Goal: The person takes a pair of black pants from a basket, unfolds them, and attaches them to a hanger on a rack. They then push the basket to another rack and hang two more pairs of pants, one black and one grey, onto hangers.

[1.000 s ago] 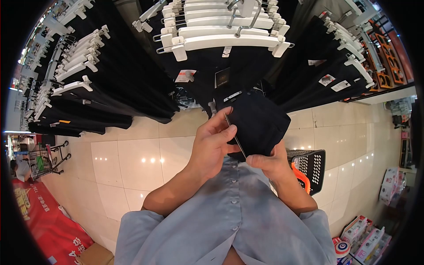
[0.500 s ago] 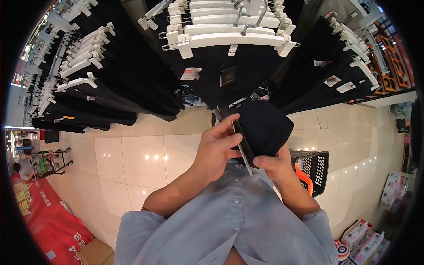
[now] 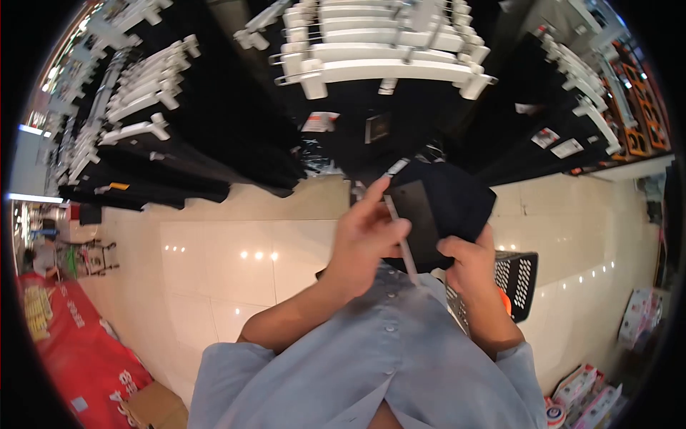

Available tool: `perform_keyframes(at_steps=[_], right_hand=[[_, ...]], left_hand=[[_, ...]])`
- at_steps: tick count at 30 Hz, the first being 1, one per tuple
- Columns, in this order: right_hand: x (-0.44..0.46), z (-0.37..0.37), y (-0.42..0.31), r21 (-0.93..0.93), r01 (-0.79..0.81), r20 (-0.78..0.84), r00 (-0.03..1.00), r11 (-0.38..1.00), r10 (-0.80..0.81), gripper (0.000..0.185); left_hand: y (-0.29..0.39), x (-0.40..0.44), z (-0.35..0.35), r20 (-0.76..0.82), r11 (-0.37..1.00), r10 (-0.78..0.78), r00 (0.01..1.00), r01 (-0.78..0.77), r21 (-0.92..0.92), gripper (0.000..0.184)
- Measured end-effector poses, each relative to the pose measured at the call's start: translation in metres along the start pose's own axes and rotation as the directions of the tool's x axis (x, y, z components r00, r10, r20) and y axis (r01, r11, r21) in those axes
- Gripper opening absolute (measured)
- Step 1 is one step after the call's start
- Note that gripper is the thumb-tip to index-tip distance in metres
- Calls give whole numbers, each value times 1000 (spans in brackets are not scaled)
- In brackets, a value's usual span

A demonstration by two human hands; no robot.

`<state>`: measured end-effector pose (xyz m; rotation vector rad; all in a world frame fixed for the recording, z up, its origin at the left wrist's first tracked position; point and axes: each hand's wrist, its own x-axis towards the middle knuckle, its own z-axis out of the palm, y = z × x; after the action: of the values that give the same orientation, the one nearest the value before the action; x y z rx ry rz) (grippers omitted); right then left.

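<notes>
Close to my body, my left hand (image 3: 364, 239) pinches a thin card (image 3: 404, 247) that shows mostly its pale edge. Beside it, a flat dark tag (image 3: 419, 214) lies against a dark folded garment (image 3: 464, 196). My right hand (image 3: 468, 263) grips the lower right of this garment, its thumb over the dark tag's lower corner. A small white label (image 3: 397, 168) shows at the garment's upper edge. Just beyond hang black trousers (image 3: 343, 136) on white clip hangers (image 3: 400, 70). Whether the folded garment joins them is unclear.
More dark garments hang on racks at left (image 3: 214, 143) and right (image 3: 500, 136). A dark perforated basket (image 3: 525, 282) with an orange part stands on the tiled floor by my right arm. A shopping cart (image 3: 86, 257), red banner (image 3: 78, 343) and cardboard box (image 3: 153, 407) are at left.
The dark tag has turned so its broad face shows beside the pale-edged card. Both hands and the garment sit slightly further right in view, and the whole view has shifted a little.
</notes>
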<state>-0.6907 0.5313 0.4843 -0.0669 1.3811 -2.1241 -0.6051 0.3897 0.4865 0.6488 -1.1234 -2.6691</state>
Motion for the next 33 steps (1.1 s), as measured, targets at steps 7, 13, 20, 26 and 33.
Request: perform_keyframes(at_steps=[7,13,20,26,33], right_hand=[[14,-27,-11,-412,146,11,988,899,-156,61],[37,-73,-59,-617,571,485,818,542,-310,67],[43,7,-124,-362,765,913,405,533,39,64],[62,-15,-140,-447,792,866,499,417,-20,63],[86,-73,-141,-593,725,767,641,351,-27,61]], left_hand=[[-18,-2,-22,163,708,194,967,-254,659,77],[-17,-4,-75,101,900,71,992,-107,422,87],[56,2,-80,492,224,508,707,-660,718,103],[109,13,-70,627,251,-112,771,-588,769,82],[127,43,-74,637,302,-141,758,-580,756,84]])
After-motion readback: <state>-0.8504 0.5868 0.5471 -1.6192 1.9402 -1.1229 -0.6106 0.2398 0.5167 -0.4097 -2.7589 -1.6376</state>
